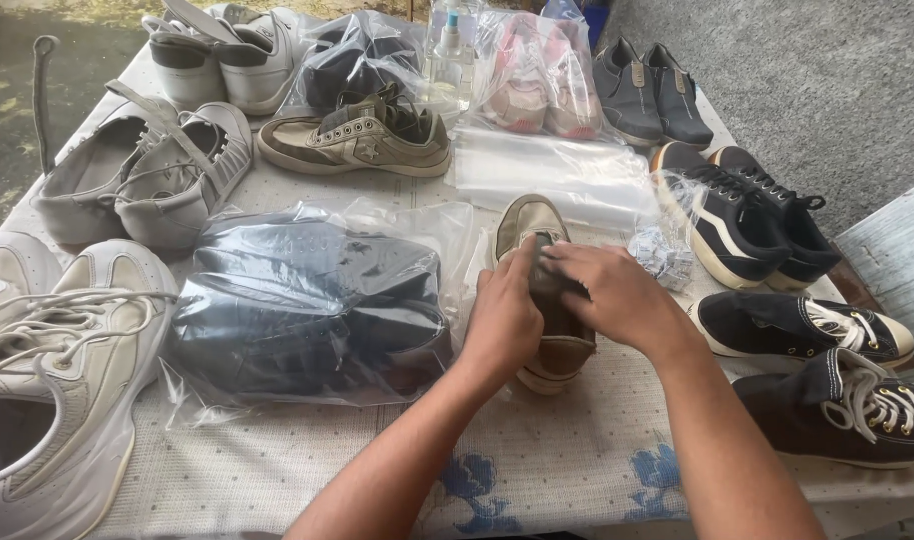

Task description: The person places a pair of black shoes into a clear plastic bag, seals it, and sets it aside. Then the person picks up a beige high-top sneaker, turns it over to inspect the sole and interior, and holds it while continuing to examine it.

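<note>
A tan and brown low sneaker [530,222] lies in the middle of the table, toe pointing away from me. My left hand [504,320] rests on its left side and top, fingers curled over the opening. My right hand [609,290] covers the shoe's tongue area from the right, fingers pressed down on it. Its matching sneaker [357,135] lies on its side farther back. A crumpled wad of clear plastic [662,250] sits just right of my right hand.
A clear bag of dark shoes [307,300] lies left of my hands. White sneakers [57,370] sit at the near left, grey shoes [147,175] behind them. Dark navy sneakers [747,215] and high-tops [837,400] line the right edge. Empty clear bags [557,175] and bagged pink shoes [537,80] lie behind.
</note>
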